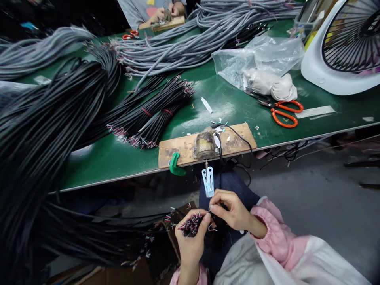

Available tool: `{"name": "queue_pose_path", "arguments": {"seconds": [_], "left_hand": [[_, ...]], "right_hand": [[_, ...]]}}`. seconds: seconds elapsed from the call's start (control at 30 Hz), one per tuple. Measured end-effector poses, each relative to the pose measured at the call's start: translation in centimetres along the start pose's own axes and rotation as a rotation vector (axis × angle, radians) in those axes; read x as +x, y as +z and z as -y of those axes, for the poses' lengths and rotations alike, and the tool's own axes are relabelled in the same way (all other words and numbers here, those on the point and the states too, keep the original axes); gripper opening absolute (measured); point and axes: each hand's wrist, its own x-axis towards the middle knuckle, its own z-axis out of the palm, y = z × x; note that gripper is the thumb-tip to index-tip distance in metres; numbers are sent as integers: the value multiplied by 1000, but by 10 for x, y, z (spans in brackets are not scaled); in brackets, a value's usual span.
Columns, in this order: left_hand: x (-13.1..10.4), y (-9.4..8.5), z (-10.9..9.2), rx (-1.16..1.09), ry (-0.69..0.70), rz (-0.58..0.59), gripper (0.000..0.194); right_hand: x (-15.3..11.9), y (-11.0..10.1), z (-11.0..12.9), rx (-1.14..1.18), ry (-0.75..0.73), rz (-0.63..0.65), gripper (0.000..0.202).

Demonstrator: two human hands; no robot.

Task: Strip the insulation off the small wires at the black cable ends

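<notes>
Over my lap, my left hand (pixel 190 241) is wrapped round a bundle of black cables (pixel 191 225), whose stripped ends show red, white and black wires. My right hand (pixel 230 209) pinches at the edge of that bundle, fingertips touching my left thumb; a dark cable end seems to lie between them, though it is small. Just above hangs a light-blue clothes peg (pixel 208 182) on a metal shaft. The shaft comes from a small motor-like block (pixel 205 145) fixed on a wooden board (pixel 178 148) at the table's edge.
Black cable bundles (pixel 59 103) cover the left side, some drooping off the table (pixel 219 95). Grey cables (pixel 166 49) lie behind. Orange-handled scissors (pixel 286 113), a plastic bag (pixel 258 55) and a white fan (pixel 314 67) stand right. A green clamp (pixel 176 165) grips the board. Another person's hands (pixel 169 12) work opposite.
</notes>
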Motion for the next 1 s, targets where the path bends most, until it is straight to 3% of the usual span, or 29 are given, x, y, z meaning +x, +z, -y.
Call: {"name": "queue_pose_path", "arguments": {"seconds": [0.13,0.23,0.43,0.67,0.83,1.0], "left_hand": [[-4,2,-3,-28,-4,1,23],[-8,3,-4,-56,-7,12,23],[-8,1,-4,51,66,-2,17],[-1,6,-12,68,130,-11,8],[-5,4,-12,49,50,10,10],[-6,3,-15,33,67,3,12]], "right_hand": [[0,0,-5,84,121,-3,41],[2,-2,-8,137,235,-75,45],[0,-2,2,31,2,-2,27],[-4,6,9,-178,-102,-186,31],[0,-2,7,-250,-130,-348,28],[1,-11,16,-124,-134,-29,23]]}}
